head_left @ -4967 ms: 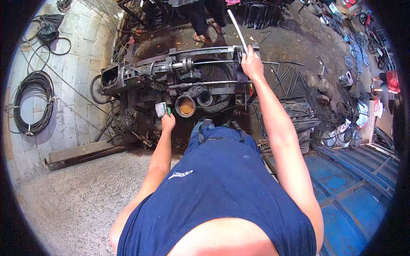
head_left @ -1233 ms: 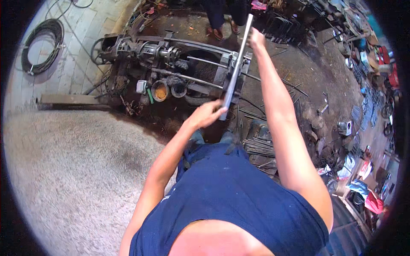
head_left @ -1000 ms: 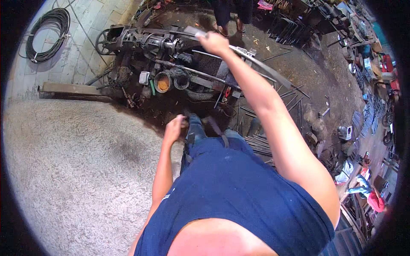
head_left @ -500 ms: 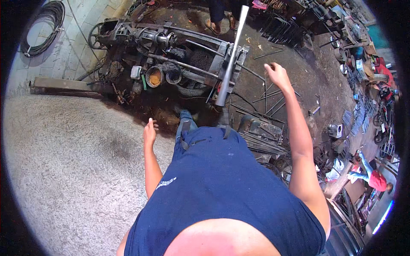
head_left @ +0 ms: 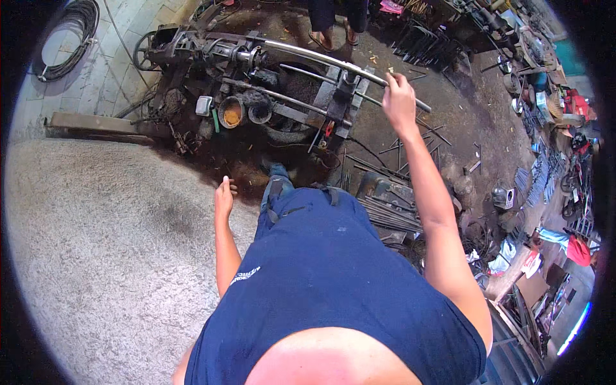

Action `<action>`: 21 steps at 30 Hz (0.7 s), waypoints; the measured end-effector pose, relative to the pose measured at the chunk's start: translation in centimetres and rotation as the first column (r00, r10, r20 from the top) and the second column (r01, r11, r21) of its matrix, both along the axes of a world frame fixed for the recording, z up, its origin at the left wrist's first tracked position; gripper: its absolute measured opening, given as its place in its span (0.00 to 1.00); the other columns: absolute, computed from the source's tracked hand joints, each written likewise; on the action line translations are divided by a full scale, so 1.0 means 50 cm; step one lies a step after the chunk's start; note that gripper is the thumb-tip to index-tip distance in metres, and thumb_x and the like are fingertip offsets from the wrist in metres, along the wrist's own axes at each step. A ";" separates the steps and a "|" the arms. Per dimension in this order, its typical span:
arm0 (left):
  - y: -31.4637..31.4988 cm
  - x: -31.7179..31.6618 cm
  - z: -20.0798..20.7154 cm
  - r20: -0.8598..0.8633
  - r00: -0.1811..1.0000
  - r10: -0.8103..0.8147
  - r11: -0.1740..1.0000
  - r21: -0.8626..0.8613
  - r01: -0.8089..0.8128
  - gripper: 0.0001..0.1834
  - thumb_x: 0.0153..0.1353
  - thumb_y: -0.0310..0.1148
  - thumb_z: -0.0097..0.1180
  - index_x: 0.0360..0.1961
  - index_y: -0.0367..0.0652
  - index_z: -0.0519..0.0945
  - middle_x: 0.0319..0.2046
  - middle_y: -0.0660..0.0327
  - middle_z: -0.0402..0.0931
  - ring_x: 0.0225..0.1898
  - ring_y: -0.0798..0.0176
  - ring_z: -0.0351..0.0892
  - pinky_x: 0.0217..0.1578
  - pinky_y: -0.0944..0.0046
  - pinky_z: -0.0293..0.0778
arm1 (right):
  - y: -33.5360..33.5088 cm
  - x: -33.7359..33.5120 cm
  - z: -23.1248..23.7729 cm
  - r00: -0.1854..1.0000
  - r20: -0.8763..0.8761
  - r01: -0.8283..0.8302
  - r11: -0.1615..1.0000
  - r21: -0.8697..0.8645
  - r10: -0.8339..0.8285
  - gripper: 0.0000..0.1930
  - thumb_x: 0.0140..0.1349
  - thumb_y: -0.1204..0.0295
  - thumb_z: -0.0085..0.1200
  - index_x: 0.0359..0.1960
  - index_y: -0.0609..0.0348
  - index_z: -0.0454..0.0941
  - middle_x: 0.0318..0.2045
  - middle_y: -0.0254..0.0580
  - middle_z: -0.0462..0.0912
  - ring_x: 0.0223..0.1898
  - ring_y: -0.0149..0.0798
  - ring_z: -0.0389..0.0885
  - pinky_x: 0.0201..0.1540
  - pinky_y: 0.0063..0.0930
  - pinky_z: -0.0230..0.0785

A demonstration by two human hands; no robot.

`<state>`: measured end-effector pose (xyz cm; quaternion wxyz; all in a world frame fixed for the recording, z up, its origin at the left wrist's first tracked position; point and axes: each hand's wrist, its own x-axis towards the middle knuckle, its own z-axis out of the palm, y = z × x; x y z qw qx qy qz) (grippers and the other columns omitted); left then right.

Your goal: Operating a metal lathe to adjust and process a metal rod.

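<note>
Metal pipe has swung from across to lined up along the lathe-like machine; your right hand's grip is unclear, your left hand loosely open.

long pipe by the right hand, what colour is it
Silvery grey; the long pipe shows best in the head view.

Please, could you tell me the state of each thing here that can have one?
Left hand: empty, loosely curled.
Right hand: at the metal bar, grip unclear.
Metal bar: runs lengthwise along the machine's far side.
Machine: running or stopped, cannot tell.
Can: open-topped, orange-brown contents visible.
Black cable: coiled.
</note>
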<state>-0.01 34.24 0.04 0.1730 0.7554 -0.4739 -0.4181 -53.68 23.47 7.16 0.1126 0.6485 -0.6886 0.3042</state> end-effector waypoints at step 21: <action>0.200 0.037 0.048 0.114 0.980 0.165 0.984 0.048 -0.171 0.32 0.70 0.53 0.34 0.45 0.31 0.79 0.29 0.54 0.79 0.28 0.62 0.78 0.34 0.61 0.72 | -0.043 -0.041 -0.336 0.974 0.223 -0.154 0.830 0.536 0.037 0.15 0.62 0.62 0.48 0.37 0.63 0.75 0.37 0.58 0.80 0.41 0.58 0.78 0.46 0.50 0.70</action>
